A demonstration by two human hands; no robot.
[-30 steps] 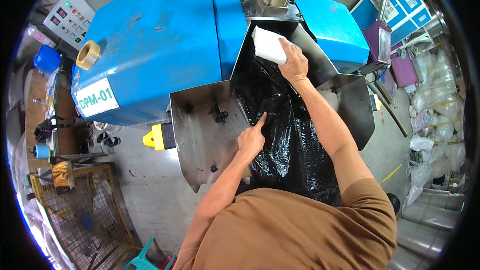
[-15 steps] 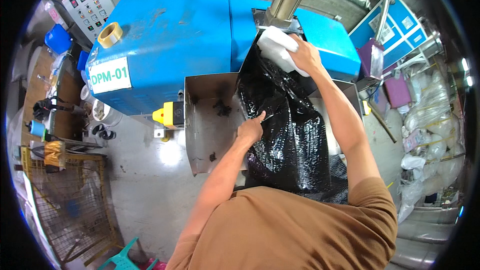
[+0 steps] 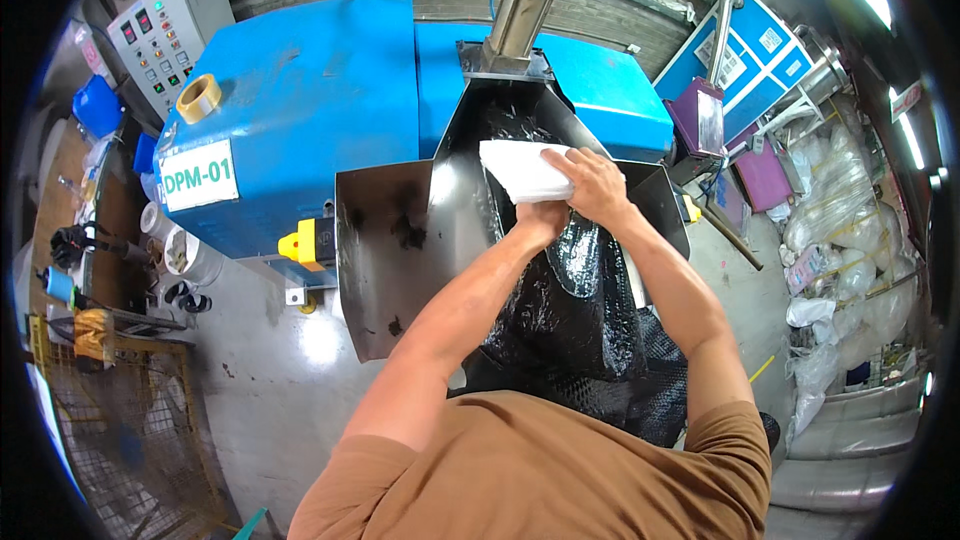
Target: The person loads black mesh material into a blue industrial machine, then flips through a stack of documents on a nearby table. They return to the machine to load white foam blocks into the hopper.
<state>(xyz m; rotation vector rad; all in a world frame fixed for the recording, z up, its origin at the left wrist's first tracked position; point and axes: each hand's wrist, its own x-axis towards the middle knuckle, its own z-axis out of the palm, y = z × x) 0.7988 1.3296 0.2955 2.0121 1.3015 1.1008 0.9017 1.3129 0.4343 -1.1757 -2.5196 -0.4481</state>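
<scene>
A folded white bundle [image 3: 522, 168], like stacked film or foam sheet, is held over the middle of a metal hopper [image 3: 400, 270]. My right hand [image 3: 597, 186] is closed on its right end, fingers over the top. My left hand [image 3: 543, 220] grips it from below, its fingers mostly hidden under the bundle. Shiny black plastic film [image 3: 590, 305] lies beneath both hands, running from the hopper's throat down over the front edge towards my body.
A big blue machine [image 3: 300, 90] stands behind the hopper, with a roll of tape [image 3: 198, 98] on top. A metal cylinder [image 3: 522, 15] rises above the throat. A yellow-and-black switch [image 3: 308, 244] sits at the left. Clear plastic bundles [image 3: 840, 210] are piled on the right.
My left hand has left the black film and joined the right hand on the white bundle. The bundle has come nearer to me, and the black film has sunk lower.
</scene>
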